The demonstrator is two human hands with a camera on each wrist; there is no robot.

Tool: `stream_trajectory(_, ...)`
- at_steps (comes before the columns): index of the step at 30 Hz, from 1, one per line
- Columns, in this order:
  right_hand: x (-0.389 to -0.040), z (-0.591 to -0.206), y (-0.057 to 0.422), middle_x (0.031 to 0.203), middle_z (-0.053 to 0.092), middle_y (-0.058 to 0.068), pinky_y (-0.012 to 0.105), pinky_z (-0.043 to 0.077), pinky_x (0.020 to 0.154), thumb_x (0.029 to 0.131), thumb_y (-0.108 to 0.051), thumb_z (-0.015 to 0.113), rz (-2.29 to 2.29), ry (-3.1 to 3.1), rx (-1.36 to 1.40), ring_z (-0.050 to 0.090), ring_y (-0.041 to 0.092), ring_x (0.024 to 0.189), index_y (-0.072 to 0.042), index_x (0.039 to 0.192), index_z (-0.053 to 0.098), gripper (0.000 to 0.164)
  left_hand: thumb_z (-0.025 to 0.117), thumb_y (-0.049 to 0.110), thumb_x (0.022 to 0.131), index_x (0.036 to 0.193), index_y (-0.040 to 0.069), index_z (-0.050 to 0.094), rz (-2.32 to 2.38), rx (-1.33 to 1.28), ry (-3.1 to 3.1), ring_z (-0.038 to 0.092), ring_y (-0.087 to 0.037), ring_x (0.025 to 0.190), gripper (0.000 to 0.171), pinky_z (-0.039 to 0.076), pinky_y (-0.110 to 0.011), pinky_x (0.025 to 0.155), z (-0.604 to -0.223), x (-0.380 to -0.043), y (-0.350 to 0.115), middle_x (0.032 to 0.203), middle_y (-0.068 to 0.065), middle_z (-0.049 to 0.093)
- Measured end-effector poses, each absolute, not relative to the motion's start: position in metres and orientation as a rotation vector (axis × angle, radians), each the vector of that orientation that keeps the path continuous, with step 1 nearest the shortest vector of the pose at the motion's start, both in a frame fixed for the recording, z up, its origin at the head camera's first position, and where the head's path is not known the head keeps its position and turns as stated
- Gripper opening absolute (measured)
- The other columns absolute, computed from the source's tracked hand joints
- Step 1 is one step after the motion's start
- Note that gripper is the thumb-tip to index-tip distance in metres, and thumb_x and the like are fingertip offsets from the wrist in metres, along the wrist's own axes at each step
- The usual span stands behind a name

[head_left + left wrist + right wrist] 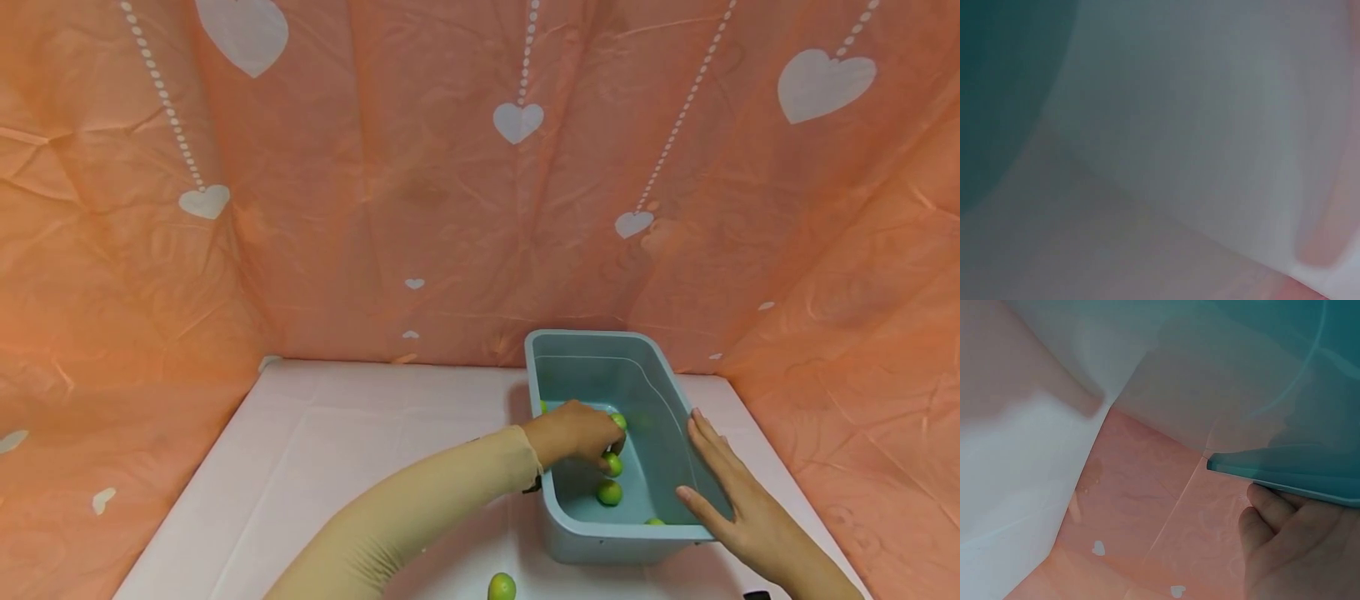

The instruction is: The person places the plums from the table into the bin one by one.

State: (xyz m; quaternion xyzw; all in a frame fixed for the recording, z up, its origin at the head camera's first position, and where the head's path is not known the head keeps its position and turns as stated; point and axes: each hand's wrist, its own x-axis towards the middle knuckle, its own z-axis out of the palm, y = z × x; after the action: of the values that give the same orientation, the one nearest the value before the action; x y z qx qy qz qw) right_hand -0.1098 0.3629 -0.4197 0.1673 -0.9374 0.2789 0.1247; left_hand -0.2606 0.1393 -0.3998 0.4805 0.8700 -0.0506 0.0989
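Note:
In the head view a blue-grey plastic bin [607, 529] stands on the white table. My left hand [573, 433] reaches over its left wall, fingers curled down and pinching a green lime [613, 465]. A second lime [618, 420] lies just beyond the fingers, and a third lime [610, 493] is on the bin floor nearer me. My right hand [738, 500] rests on the bin's right rim with fingers spread; the right wrist view shows its fingertips [1266, 503] against the rim [1297, 487]. The left wrist view is dark and blurred.
Another lime [502, 587] lies on the white table [360, 417] in front of the bin. Part of a lime [655, 522] shows behind the near wall. Orange curtains with white hearts [450, 208] enclose the table's back and sides. A small black object [757, 595] is at the bottom edge.

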Motion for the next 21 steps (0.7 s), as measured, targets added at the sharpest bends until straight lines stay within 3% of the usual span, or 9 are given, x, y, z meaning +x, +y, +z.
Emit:
stream_trajectory(7,-0.1098,-0.4209,0.3628,0.180,0.009,0.000,0.005,0.000,0.115,0.102,-0.018,0.074,0.789,-2.714,0.504,0.005,0.028,0.163,-0.017,0.173,0.021,0.089,0.082,0.046,0.096,0.127,0.033,0.075,-0.170,1.391,2.556,0.065,0.000,0.100,0.034,0.053,-0.029,0.087,-0.3980,-0.2590,0.1391,0.116,0.018,0.072)
stream_trajectory(15,-0.1090,-0.4211,0.3622,0.180,0.009,0.001,0.005,0.000,0.115,0.101,-0.017,0.074,0.810,-2.696,0.509,0.006,0.033,0.163,-0.016,0.173,0.022,0.089,0.080,0.045,0.098,0.132,0.033,0.074,-0.134,1.386,2.545,0.065,-0.001,0.106,0.037,0.052,-0.028,0.094,-0.3984,-0.2614,0.1393,0.122,0.017,0.071)
stream_trajectory(21,-0.1086,-0.4210,0.3612,0.180,0.009,0.000,0.005,0.000,0.114,0.102,-0.017,0.073,0.829,-2.701,0.504,0.007,0.041,0.162,-0.016,0.173,0.022,0.088,0.078,0.045,0.100,0.131,0.032,0.074,-0.061,1.440,2.587,0.063,0.003,0.103,0.034,0.051,-0.028,0.086,-0.4000,-0.2624,0.1385,0.116,0.018,0.070)
